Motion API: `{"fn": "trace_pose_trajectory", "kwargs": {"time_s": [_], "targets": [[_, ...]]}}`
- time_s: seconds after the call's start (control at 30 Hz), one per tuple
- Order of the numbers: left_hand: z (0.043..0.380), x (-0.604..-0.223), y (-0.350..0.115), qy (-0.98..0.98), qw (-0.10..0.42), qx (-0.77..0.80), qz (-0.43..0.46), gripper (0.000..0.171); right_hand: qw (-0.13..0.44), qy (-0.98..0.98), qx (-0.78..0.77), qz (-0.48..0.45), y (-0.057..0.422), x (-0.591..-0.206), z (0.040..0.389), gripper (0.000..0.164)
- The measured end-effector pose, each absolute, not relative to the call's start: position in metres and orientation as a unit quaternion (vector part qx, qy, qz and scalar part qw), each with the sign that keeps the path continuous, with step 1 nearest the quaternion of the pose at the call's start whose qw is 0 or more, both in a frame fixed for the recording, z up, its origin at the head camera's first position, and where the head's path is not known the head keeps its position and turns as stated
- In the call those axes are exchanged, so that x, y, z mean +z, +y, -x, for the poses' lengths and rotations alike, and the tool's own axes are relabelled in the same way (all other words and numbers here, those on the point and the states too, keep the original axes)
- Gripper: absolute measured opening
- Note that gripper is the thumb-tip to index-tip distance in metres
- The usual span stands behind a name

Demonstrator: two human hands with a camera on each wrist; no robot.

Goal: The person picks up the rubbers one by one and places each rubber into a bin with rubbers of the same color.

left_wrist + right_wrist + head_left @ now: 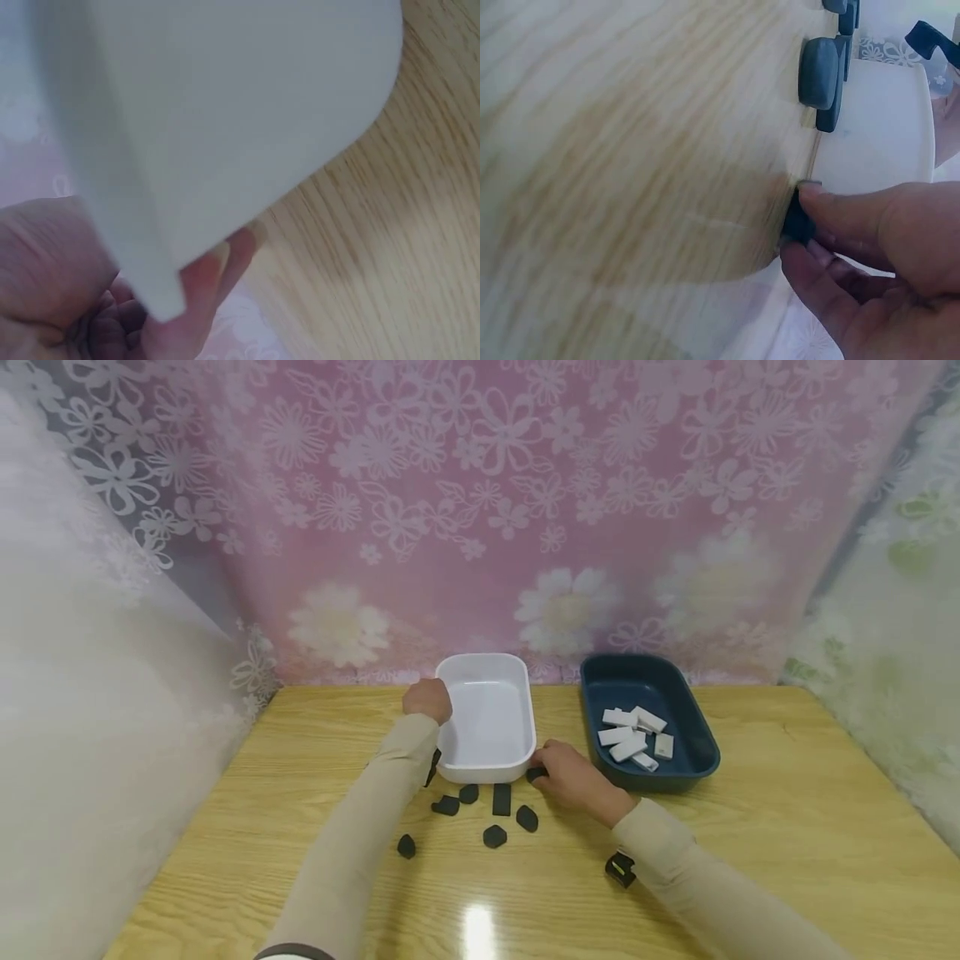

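Observation:
At its left side, my left hand [427, 700] grips the rim of a white plastic bin [486, 774]. The left wrist view shows the thumb on one side of the bin's wall and fingers on the other. My right hand [570, 777] is by the bin's front right corner, pinching a small dark piece [799, 217] between thumb and fingers at the tabletop. Several other dark pieces lie in front of the bin, among them a rectangular one [502, 799], a rounded one [527, 818] and a six-sided one [495, 837].
A dark blue bin [702, 767] stands to the right, holding several white blocks [628, 747]. Another dark piece [407, 846] lies apart at the left on the wooden table [247, 827]. Floral cloth [480, 527] hangs behind and at both sides.

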State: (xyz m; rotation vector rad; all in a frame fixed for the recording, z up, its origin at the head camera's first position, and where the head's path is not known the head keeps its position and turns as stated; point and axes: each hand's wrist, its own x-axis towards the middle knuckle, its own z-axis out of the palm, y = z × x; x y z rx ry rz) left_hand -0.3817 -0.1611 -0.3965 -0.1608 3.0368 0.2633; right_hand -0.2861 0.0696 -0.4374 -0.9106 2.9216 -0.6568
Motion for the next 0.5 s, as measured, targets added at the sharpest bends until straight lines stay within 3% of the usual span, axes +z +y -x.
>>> {"fn": "trace_pose_trajectory", "kwargs": {"time_s": [0.23, 0.5], "targets": [[0.378, -0.393, -0.156, 0.993, 0.048, 0.09, 0.063, 0.025, -0.014, 0.939, -0.206, 0.276, 0.083, -0.43, 0.275, 0.012], [0.377, -0.392, -0.152, 0.994, 0.042, 0.078, 0.064, 0.026, -0.041, 0.944, -0.22, 0.241, 0.092, -0.391, 0.273, 0.016]]}}
